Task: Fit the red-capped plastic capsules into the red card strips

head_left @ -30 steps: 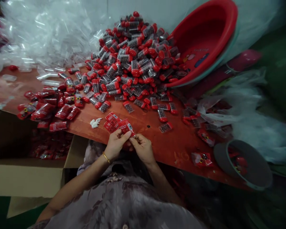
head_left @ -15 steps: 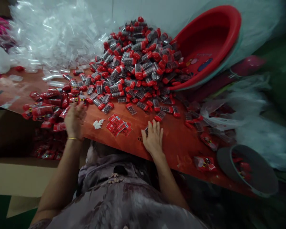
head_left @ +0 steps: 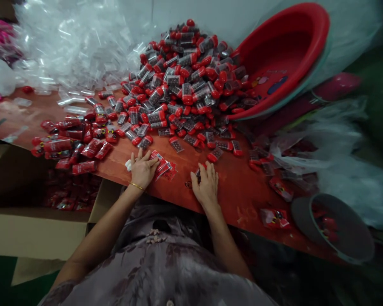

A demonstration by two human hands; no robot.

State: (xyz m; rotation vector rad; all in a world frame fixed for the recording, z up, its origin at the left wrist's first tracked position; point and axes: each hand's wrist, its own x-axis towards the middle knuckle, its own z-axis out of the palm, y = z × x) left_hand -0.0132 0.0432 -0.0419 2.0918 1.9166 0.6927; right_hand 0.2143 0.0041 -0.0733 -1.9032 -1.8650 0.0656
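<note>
My left hand lies with its fingers spread at the left edge of a small pile of flat red printed wrappers, touching them. A white scrap shows partly beside that hand. My right hand rests on the table with its fingers curled over a small red-capped clear tube, most of which is hidden underneath. A dark small item lies by the right thumb. Beyond both hands rises a big heap of red-capped clear tubes with dark contents.
Several red-wrapped packs lie at the left table edge above an open cardboard box. Clear plastic pieces are piled at the back left. A red basin leans at the back right; a grey bucket stands at the right.
My left hand has moved right, from the red-wrapped packs to the flat wrappers, and several packs show where it was. My right hand stays in nearly the same place over the tube.
</note>
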